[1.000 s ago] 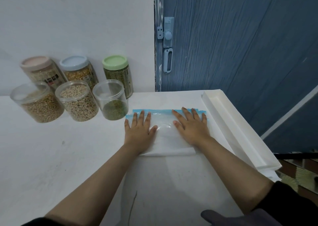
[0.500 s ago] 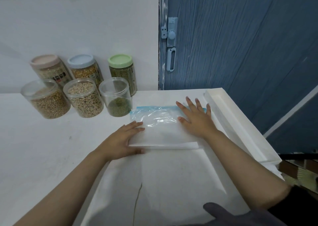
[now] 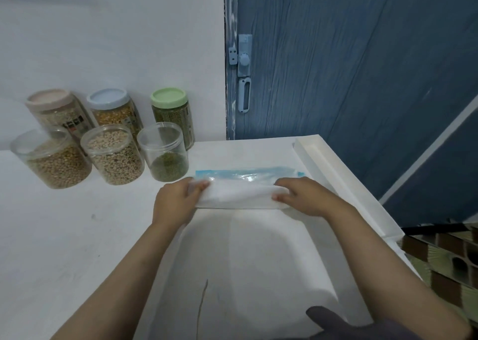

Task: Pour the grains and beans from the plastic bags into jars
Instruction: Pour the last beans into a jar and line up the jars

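While gripping bag (image 3: 240, 193), hands curled.

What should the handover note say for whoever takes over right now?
Left hand: grips the left end of the empty plastic bag.
Right hand: grips its right end; the near edge is lifted and folded toward the blue zip strip.
Bag lies flat on the white table, nothing visible inside.
Three open jars in front: two hold pale beans, the right one a low layer of green beans.
Three lidded jars stand behind them by the wall.
Done: this bag looks emptied.
Left: finish folding the bag; the open jars have no lids on. No other filled bags in view.
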Action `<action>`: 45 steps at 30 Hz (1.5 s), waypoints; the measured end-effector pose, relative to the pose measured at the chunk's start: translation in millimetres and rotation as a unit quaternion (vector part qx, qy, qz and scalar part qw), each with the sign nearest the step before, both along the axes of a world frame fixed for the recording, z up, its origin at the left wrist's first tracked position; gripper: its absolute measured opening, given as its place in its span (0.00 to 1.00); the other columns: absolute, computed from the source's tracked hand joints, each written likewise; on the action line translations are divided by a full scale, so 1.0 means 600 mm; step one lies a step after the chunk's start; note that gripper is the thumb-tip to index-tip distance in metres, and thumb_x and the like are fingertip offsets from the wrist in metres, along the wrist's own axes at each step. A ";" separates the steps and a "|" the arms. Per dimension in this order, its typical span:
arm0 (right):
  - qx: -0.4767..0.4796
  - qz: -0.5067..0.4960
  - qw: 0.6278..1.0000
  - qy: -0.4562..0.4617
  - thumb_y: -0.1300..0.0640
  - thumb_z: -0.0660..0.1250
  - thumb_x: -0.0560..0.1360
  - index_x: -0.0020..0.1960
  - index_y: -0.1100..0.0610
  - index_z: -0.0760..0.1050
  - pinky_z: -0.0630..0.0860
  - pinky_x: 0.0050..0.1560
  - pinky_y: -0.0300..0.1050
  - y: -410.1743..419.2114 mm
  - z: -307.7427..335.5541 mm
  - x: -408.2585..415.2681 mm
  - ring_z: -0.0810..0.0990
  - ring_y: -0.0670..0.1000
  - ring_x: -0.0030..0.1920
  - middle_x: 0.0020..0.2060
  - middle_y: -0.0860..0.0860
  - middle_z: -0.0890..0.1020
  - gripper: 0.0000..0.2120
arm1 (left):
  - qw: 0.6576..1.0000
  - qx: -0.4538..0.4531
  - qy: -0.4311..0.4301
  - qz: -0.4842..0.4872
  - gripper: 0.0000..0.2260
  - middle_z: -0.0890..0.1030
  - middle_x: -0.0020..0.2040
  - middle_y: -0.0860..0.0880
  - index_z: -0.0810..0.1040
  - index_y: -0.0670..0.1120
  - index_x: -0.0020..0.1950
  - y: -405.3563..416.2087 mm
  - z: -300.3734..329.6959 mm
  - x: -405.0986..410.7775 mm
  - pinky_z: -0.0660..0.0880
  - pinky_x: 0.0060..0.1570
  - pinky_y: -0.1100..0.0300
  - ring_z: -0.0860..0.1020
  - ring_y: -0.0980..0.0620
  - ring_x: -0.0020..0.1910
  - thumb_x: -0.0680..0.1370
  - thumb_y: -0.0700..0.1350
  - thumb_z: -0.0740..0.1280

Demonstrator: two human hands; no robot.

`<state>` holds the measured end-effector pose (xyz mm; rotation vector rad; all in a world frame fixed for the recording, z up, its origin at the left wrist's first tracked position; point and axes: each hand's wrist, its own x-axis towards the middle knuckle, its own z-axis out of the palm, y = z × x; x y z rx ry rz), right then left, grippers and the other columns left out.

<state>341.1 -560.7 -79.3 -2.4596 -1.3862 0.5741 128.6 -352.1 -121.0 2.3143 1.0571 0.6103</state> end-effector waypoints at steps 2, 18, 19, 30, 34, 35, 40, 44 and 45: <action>-0.018 -0.005 1.000 0.019 0.43 0.65 0.80 0.56 0.48 0.74 0.69 0.42 0.40 0.004 0.012 0.005 0.75 0.50 0.47 0.43 0.45 0.77 0.10 | 0.999 0.032 0.027 0.017 0.17 0.82 0.46 0.46 0.77 0.49 0.61 -0.008 0.004 -0.002 0.72 0.47 0.52 0.80 0.42 0.50 0.80 0.59 0.63; -0.042 -0.040 0.979 -0.197 0.34 0.58 0.79 0.78 0.39 0.55 0.48 0.74 0.64 0.043 0.005 -0.009 0.67 0.55 0.71 0.72 0.45 0.71 0.30 | 0.947 0.152 0.227 -0.171 0.24 0.67 0.76 0.50 0.57 0.50 0.80 -0.031 -0.017 0.116 0.47 0.77 0.46 0.61 0.51 0.77 0.85 0.56 0.44; -0.037 -0.039 0.975 -0.215 0.37 0.57 0.80 0.79 0.39 0.54 0.45 0.75 0.65 0.043 0.004 -0.015 0.66 0.54 0.72 0.73 0.44 0.70 0.29 | 0.943 0.159 0.236 -0.173 0.25 0.68 0.75 0.50 0.58 0.50 0.79 -0.029 -0.021 0.121 0.47 0.77 0.46 0.63 0.51 0.75 0.84 0.58 0.42; 0.007 -0.080 0.981 -0.177 0.37 0.25 0.73 0.81 0.44 0.48 0.42 0.77 0.57 0.049 -0.108 -0.031 0.58 0.50 0.78 0.79 0.45 0.60 0.40 | 0.945 0.208 0.178 -0.179 0.35 0.75 0.68 0.47 0.70 0.49 0.74 -0.019 -0.059 0.134 0.58 0.73 0.47 0.72 0.47 0.68 0.78 0.60 0.37; 0.052 -0.086 0.979 -0.178 0.38 0.30 0.75 0.79 0.46 0.59 0.48 0.76 0.53 0.047 -0.119 -0.025 0.65 0.50 0.73 0.72 0.46 0.70 0.38 | 0.950 0.209 0.150 -0.178 0.31 0.77 0.62 0.46 0.73 0.48 0.72 -0.012 -0.070 0.136 0.66 0.65 0.49 0.74 0.45 0.62 0.80 0.60 0.41; 0.060 -0.089 0.978 -0.179 0.38 0.31 0.76 0.78 0.46 0.62 0.52 0.75 0.52 0.048 -0.118 -0.023 0.67 0.50 0.70 0.69 0.46 0.72 0.38 | 0.951 0.205 0.145 -0.179 0.32 0.77 0.61 0.46 0.74 0.47 0.70 -0.010 -0.070 0.139 0.68 0.62 0.49 0.75 0.44 0.59 0.79 0.60 0.41; 0.036 -0.096 0.985 -0.141 0.41 0.44 0.83 0.74 0.45 0.67 0.59 0.67 0.51 0.058 -0.110 -0.006 0.68 0.53 0.65 0.64 0.47 0.71 0.25 | 0.937 0.172 0.226 -0.201 0.37 0.75 0.61 0.48 0.73 0.49 0.66 0.003 -0.046 0.160 0.65 0.59 0.52 0.73 0.46 0.60 0.73 0.67 0.38; 0.036 -0.097 0.988 -0.115 0.43 0.49 0.84 0.70 0.47 0.68 0.61 0.63 0.52 0.058 -0.097 0.003 0.72 0.54 0.61 0.60 0.50 0.73 0.19 | 0.944 0.159 0.221 -0.187 0.21 0.77 0.56 0.51 0.74 0.50 0.59 -0.002 -0.045 0.159 0.64 0.56 0.51 0.75 0.48 0.56 0.82 0.62 0.51; 0.046 -0.097 0.987 -0.116 0.43 0.49 0.84 0.71 0.47 0.67 0.61 0.62 0.51 0.056 -0.097 -0.001 0.73 0.54 0.60 0.59 0.49 0.75 0.20 | 0.948 0.170 0.210 -0.170 0.22 0.78 0.52 0.51 0.75 0.50 0.56 -0.005 -0.049 0.153 0.65 0.53 0.51 0.77 0.48 0.53 0.81 0.63 0.49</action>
